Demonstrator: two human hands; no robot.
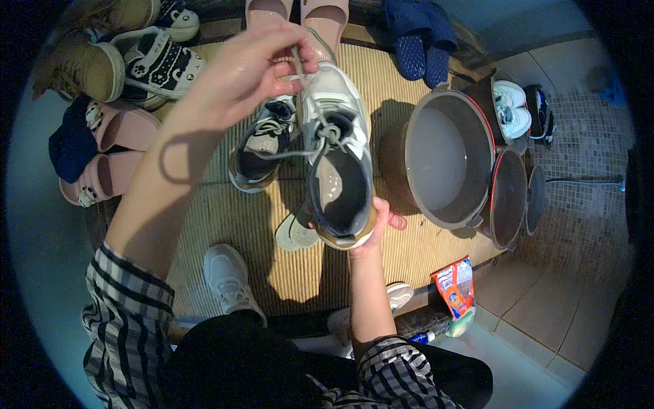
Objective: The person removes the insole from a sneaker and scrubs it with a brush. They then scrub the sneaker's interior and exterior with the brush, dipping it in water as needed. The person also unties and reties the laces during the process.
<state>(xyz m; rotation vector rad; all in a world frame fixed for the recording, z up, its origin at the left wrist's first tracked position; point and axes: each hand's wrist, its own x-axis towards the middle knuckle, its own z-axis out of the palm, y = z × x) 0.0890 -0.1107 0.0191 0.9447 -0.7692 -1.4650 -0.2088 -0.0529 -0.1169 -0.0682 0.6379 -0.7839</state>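
A grey and white sneaker (340,92) is held up off the mat, toe pointing away from me. My right hand (375,225) grips it around the heel from below. Pinched in the fingers of my left hand (255,71) is a grey shoelace (299,61), pulled up above the toe. The lace is tied in a knot over the tongue, and another end trails left. Inside the shoe a pale, shiny footbed (329,181) shows. The matching sneaker (258,148) rests on the mat to the left, its laces loosely bunched. Two pale insoles (296,232) lie under the held shoe.
A large basin of cloudy water (439,158) stands right on the ribbed mat (398,255), beside smaller buckets (508,199) and light sneakers (511,110). Slippers (110,174) and shoes (158,61) line the left. Blue slippers (419,46) lie behind; a red packet (456,289) is at front right.
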